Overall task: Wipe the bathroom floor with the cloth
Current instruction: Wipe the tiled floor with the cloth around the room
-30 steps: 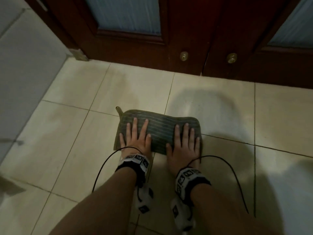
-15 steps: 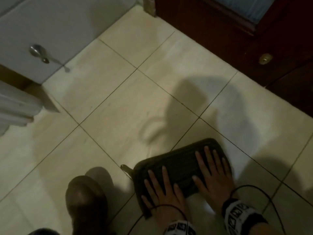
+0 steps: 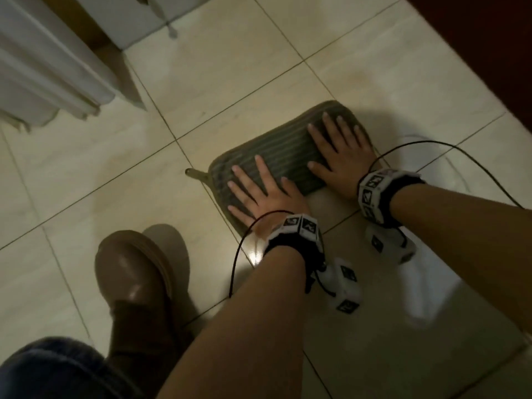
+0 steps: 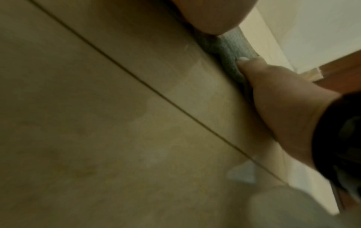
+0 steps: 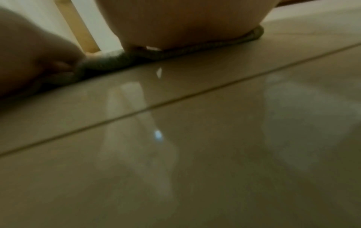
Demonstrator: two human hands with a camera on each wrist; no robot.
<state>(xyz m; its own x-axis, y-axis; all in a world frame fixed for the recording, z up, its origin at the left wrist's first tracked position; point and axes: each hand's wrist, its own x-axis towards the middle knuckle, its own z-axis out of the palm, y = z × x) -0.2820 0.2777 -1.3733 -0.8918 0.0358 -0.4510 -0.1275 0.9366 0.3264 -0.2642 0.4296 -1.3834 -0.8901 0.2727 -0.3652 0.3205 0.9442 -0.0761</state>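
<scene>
**Camera setup: three views**

Head cam: high, facing steeply down at the floor. Both hands lie on the cloth at about 1 o'clock of centre, left hand nearer.

Left wrist cam: almost at tile level, tilted, very near. The right hand and cloth edge sit at 2 o'clock.

Right wrist cam: also skimming the floor, very near. Cloth edge at 12 o'clock, left hand at 10 o'clock. Blurred.

Shared by all three: the cloth's near edge and the tile joint beside it.
</scene>
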